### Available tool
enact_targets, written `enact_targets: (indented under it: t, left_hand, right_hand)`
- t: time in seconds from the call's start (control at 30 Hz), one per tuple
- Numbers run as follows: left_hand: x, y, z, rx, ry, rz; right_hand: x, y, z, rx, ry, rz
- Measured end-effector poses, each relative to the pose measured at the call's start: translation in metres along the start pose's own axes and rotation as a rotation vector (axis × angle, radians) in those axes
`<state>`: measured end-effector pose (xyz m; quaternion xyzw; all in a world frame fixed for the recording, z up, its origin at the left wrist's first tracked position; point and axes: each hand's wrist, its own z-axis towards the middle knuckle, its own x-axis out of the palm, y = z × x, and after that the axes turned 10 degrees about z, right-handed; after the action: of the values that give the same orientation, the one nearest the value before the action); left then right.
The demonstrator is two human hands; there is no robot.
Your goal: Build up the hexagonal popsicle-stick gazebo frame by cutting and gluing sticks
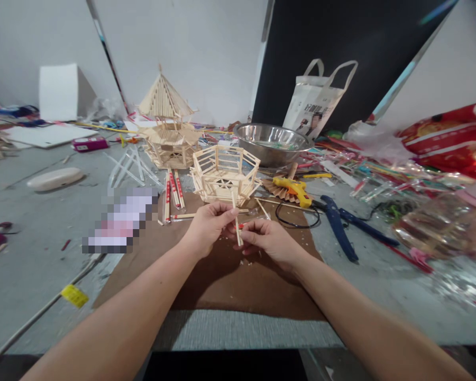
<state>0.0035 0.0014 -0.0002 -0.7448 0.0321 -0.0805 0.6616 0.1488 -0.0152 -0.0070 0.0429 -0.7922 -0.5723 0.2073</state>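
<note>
My left hand [211,226] and my right hand [270,242] are close together over a brown board [206,288]. Between them a pale wooden stick [238,228], looking like a chopstick, stands nearly upright. The left thumb and fingers pinch its upper part, while the right fingers close on its lower end. A small red-orange piece shows behind the stick; its kind is unclear. Just beyond the hands sits a many-sided wooden stick frame [227,172] with railings. Chopsticks in red-printed wrappers [174,189] lie to its left.
A wooden pagoda model [166,121] stands behind, left of a steel bowl [273,138]. On the right are a yellow glue gun [295,190], blue-handled cutters [337,227] and clear plastic packaging. A blurred-out phone-like slab [122,219] and a cable [43,312] lie left.
</note>
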Motion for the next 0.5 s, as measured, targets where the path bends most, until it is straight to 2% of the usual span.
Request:
enact_targets:
  t: [0.5]
  left_hand:
    - [-0.0001,0.0003,0.0002,0.007,0.006,-0.013]
  right_hand:
    - [0.0006,0.0000,0.0000,0.006,-0.001,-0.003]
